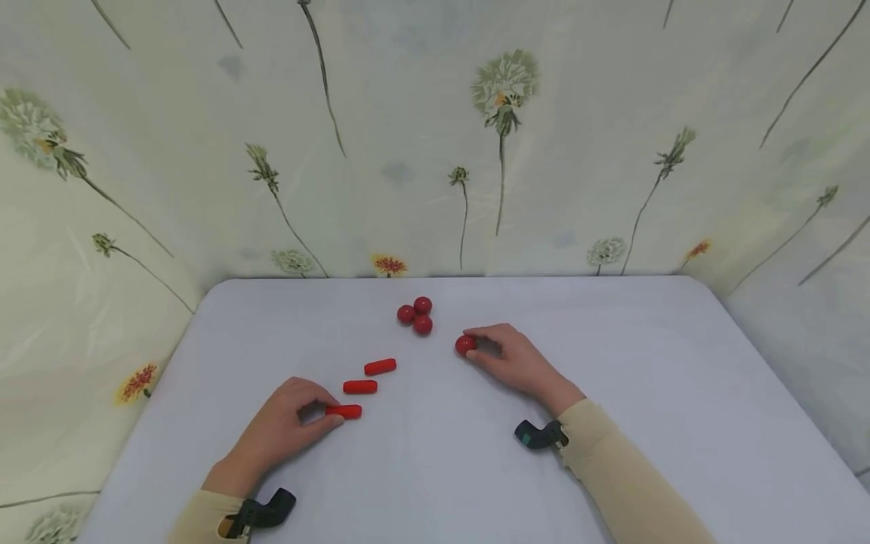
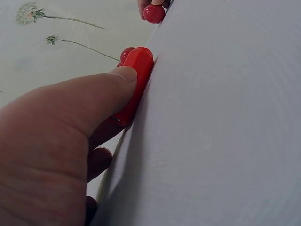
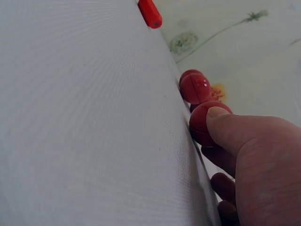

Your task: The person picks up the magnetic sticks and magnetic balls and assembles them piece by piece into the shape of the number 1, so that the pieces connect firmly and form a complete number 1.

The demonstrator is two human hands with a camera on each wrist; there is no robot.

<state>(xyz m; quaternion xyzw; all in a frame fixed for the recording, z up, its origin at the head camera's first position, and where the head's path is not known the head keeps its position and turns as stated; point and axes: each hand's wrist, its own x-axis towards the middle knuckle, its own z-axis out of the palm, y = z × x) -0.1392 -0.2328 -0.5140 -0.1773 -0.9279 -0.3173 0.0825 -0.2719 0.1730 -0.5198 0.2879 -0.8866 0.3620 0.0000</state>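
My left hand [image 1: 288, 421] pinches the near end of a short red stick [image 1: 348, 412] between thumb and fingers, close over the white table. In the left wrist view the red stick [image 2: 139, 77] shows flat-sided, with the thumb along it. Two more red sticks, one in the middle [image 1: 360, 387] and one farther back [image 1: 380, 366], lie in a slanting row beyond it. My right hand [image 1: 513, 359] pinches a glossy red ball [image 1: 465, 345]; in the right wrist view a thin seam runs round this ball [image 3: 201, 125].
Three more red balls [image 1: 423, 326] sit clustered toward the back of the white table [image 1: 462, 468], left of my right hand. A curtain with dandelion prints [image 1: 408, 136] hangs behind the table's back edge and along its sides. Each wrist wears a dark camera mount [image 1: 540, 435].
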